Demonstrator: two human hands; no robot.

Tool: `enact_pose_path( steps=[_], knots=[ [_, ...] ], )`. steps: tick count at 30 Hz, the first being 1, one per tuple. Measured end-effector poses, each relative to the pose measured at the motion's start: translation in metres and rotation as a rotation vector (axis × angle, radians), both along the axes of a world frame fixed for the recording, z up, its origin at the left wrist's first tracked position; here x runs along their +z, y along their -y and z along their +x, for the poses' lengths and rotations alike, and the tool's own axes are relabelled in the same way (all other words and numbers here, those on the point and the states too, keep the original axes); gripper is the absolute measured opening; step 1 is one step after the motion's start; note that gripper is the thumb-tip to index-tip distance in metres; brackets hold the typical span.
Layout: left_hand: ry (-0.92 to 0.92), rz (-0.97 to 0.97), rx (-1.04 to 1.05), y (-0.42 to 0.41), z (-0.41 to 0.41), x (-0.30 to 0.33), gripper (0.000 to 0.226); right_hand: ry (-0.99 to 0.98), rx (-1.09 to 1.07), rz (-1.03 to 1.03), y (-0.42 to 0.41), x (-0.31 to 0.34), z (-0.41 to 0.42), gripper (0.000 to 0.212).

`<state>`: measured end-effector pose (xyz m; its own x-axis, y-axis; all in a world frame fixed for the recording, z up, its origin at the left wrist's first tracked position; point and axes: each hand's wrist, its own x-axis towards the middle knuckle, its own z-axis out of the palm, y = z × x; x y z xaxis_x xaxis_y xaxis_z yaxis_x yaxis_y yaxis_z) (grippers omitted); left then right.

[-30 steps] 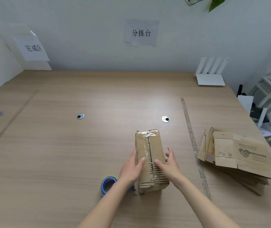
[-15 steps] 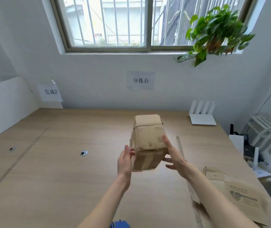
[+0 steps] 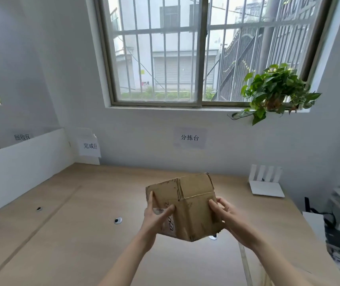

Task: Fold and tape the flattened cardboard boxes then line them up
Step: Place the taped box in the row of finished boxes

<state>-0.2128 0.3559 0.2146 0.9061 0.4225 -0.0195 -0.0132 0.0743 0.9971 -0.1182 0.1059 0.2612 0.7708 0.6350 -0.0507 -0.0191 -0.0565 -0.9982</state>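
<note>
Above the wooden table [image 3: 66,234] I held the assembled cardboard box [image 3: 185,209] aloft, left hand [image 3: 156,215] and right hand [image 3: 226,213] gripping its sides; taping seemed finished, so placing it in line came next.

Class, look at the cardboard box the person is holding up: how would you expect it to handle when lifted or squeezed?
The cardboard box is probably light: the left hand and right hand hold it in the air by its sides alone. Its dented, creased corners suggest it would give under a hard squeeze. Its flat faces should not roll.
</note>
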Motion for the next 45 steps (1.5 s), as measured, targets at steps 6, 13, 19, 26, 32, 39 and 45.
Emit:
enact_pose_path(
  steps=[6,13,19,26,32,39,45],
  knots=[
    [0.019,0.038,0.19,-0.038,-0.039,0.007,0.087,0.076,-0.001,0.008,-0.033,0.004,-0.012,0.054],
    [-0.049,0.203,0.372,-0.115,-0.093,0.018,0.128,0.426,0.035,-0.1,-0.124,0.022,-0.037,0.042],
    [-0.024,0.336,0.497,-0.195,-0.163,0.048,0.126,0.543,0.129,-0.221,-0.225,0.037,-0.082,0.084],
    [-0.082,0.45,0.589,-0.307,-0.259,0.072,0.133,0.581,0.287,-0.248,-0.345,0.046,-0.153,0.111],
    [-0.127,0.501,0.662,-0.381,-0.318,0.081,0.126,0.643,0.276,-0.175,-0.435,0.046,-0.201,0.106],
    [-0.358,0.788,0.65,-0.469,-0.335,0.083,0.1,0.668,0.259,-0.148,-0.537,0.023,-0.203,0.099],
    [-0.547,0.9,0.602,-0.574,-0.313,0.064,0.097,0.65,0.242,-0.173,-0.639,-0.012,-0.166,0.095]
  ],
)
